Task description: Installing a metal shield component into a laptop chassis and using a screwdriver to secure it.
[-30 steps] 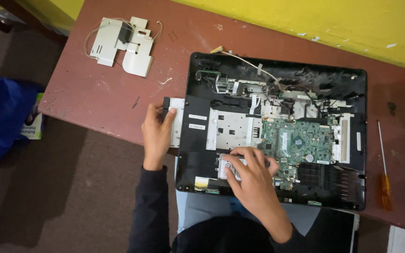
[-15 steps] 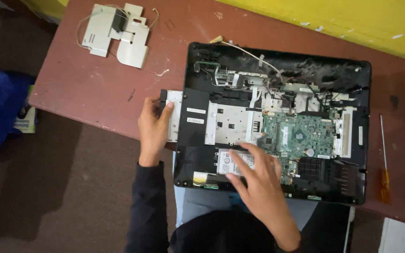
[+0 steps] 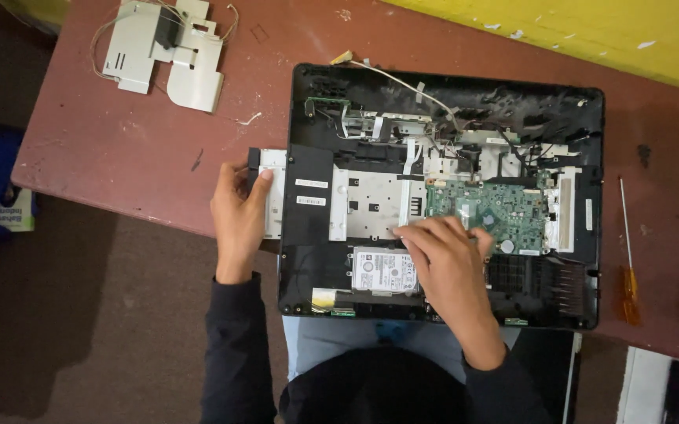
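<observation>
My left hand (image 3: 239,213) is closed around the protruding end of the flat silver and black optical drive (image 3: 270,192), thumb on its top face and fingers wrapped over its outer edge, where the drive sticks out of the left side of the opened black laptop chassis (image 3: 591,157) on the worn reddish-brown wooden table (image 3: 119,149). My right hand (image 3: 445,263) lies flat and loose, holding nothing, fingertips (image 3: 406,232) on the silver metal plate (image 3: 375,200) just left of the green circuit board (image 3: 504,216), with the small silver hard disk (image 3: 382,271) beside my palm. To do this well, I judge I should press down evenly with the right to keep the chassis from sliding, and pull the drive straight out sideways, level, without twisting, so it does not bind in its bay.
</observation>
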